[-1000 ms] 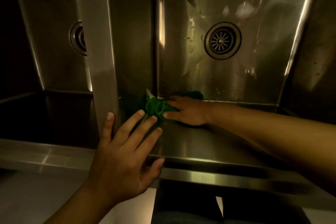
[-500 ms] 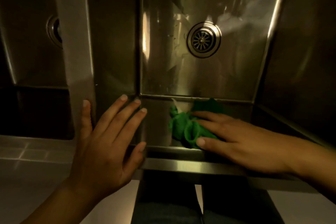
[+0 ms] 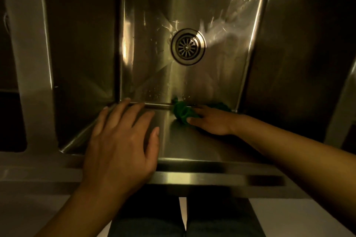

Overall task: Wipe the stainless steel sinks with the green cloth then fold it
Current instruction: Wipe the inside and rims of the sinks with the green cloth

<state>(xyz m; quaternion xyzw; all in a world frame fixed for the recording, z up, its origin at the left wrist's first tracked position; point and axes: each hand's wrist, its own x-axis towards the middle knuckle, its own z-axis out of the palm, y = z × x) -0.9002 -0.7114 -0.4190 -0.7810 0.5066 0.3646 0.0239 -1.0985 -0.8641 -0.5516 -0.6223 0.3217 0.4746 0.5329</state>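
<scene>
My right hand [image 3: 212,121], fingers straight, pressed the crumpled green cloth [image 3: 182,111] against the near bottom seam of the square stainless steel sink [image 3: 192,5]. My left hand [image 3: 121,140] was spread open, perhaps touching nothing.

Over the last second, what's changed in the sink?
The right hand slid the green cloth rightward along the near bottom edge of the sink, from the left corner toward the right one. It still presses the cloth flat; the left hand stays open over the front rim.

Right hand [image 3: 212,121] has slid green cloth [image 3: 182,112] rightward; left hand [image 3: 123,140] followed.
</scene>
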